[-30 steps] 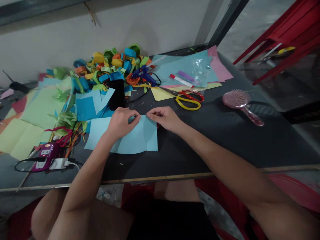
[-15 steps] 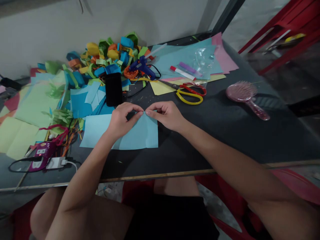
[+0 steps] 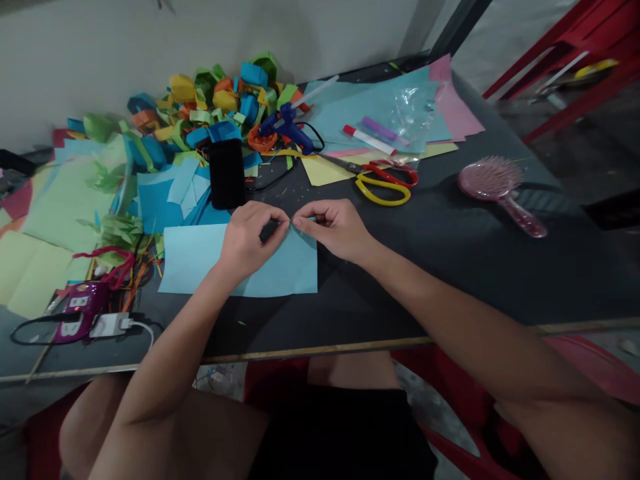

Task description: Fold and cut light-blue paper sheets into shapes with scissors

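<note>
A light blue sheet of paper lies on the dark table in front of me. My left hand is over its upper middle, thumb and forefinger pinched at the far edge. Almost tip to tip with it, my right hand pinches the same edge near the sheet's right corner. The fingertips cover the bit of paper between them. Just beyond my left hand stands a black phone-like block. Scissors with one red and one yellow handle lie past my right hand.
Folded coloured paper pieces are heaped by the wall, beside a blue glue gun. Markers rest on coloured sheets at the back. A pink hairbrush lies right; a purple power strip with cables sits left.
The raised crease in the blue sheet below my fingers has flattened out. Both hands keep pinching at the far edge, barely shifted. The view has moved slightly.
</note>
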A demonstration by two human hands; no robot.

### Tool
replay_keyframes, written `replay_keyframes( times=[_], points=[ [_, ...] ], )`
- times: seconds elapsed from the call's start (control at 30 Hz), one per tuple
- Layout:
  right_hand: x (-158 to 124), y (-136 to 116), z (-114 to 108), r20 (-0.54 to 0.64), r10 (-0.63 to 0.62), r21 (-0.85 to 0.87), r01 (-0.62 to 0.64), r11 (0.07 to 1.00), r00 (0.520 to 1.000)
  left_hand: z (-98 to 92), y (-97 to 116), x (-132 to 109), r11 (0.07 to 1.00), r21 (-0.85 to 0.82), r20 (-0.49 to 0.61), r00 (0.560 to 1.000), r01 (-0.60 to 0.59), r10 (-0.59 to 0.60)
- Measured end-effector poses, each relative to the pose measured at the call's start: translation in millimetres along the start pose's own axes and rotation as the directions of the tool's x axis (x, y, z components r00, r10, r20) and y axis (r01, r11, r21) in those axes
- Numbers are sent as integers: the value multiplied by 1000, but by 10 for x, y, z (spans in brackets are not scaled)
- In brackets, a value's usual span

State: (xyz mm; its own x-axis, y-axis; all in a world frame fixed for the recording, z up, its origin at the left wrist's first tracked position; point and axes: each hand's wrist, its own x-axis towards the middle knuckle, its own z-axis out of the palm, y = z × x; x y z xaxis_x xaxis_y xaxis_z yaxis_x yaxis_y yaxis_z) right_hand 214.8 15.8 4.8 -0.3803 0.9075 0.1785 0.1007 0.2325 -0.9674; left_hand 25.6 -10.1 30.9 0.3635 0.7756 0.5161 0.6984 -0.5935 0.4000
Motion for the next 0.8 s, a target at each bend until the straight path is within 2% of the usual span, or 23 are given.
replay_keyframes(
  times=[0.2,0.47,0.7,0.8],
  points=[
    [9,-5,24,-14,37,74,-36,997,999,35,3,-12,997,1,-59,995,-75,75],
    [33,-28,26,-14,73,148,-70,987,997,40,-7,-6,998,8,-78,995,-56,57],
    [39,-6,-9,-14,-16,74,17,997,1000,5,-6,0,1000,-28,-65,998,1,-3],
    [22,-27,-20,-19,-67,-13,66,998,998,0,-5,1,1000,-24,-54,998,14,-15]
  ],
)
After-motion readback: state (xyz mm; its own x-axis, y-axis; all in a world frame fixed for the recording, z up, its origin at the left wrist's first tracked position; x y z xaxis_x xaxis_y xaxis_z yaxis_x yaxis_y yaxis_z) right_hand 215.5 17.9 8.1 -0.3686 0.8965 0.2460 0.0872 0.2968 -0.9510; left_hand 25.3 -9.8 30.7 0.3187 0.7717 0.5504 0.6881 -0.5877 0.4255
